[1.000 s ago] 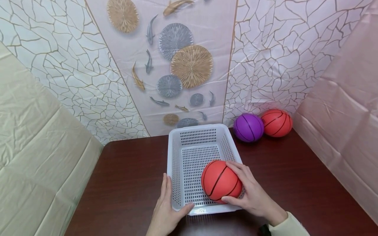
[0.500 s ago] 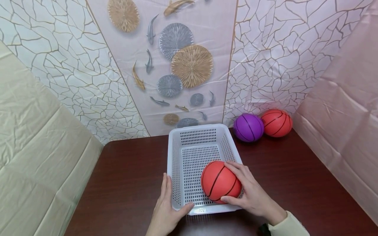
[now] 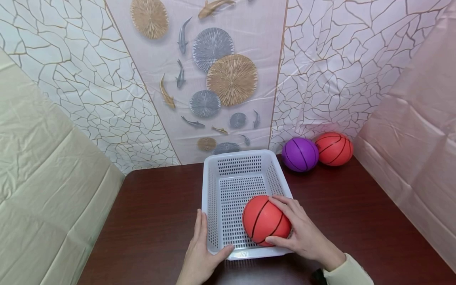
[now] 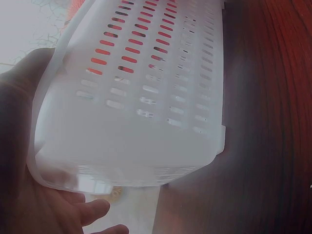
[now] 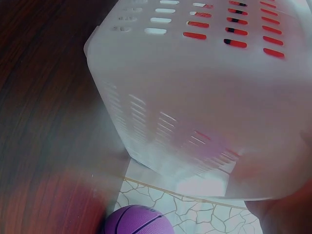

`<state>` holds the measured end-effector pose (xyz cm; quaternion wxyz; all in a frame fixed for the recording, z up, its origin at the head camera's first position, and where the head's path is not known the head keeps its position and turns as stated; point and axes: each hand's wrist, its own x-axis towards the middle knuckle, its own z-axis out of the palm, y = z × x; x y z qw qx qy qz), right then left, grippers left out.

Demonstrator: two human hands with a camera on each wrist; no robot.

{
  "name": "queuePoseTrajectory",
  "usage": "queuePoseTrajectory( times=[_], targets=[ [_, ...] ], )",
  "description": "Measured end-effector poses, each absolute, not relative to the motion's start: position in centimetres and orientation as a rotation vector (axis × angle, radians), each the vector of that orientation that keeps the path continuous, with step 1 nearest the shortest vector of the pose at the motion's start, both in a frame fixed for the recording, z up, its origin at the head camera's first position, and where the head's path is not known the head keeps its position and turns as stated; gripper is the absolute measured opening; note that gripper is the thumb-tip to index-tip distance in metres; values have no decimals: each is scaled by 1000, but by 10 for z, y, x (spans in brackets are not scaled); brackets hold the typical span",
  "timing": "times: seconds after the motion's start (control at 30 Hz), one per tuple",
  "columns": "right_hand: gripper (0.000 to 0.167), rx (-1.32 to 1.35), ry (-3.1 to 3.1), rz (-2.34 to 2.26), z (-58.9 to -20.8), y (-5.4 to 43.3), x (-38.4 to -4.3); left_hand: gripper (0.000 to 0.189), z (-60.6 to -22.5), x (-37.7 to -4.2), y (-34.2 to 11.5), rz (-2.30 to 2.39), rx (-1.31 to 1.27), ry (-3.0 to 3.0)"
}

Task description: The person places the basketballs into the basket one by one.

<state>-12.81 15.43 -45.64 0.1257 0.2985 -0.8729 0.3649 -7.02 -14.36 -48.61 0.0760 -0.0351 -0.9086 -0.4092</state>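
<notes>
A small orange-red basketball sits in the near right part of a white perforated plastic basket. My right hand holds it from the right, fingers over its top and thumb low on its near side. At the basket's near left corner, my left hand grips the rim, its thumb on the front edge and its fingers along the left side. From the left wrist, the ball shows red through the slots of the basket wall. In the right wrist view the basket wall hides most of that hand.
A purple basketball and another red basketball lie side by side at the table's back right, beyond the basket. The dark wooden table meets a patterned cloth wall behind, with plain cloth on both sides.
My right fingertips and the ball's black lines have shifted slightly left, the ball turning a little in the basket. The left hand and the basket look still.
</notes>
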Motion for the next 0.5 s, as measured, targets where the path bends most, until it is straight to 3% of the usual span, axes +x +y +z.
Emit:
queuePoseTrajectory(
  times=[0.5],
  targets=[
    [66,879,-2550,958,-452,155,-132,117,-486,-71,-144,-1227,-93,-2730]
  ],
)
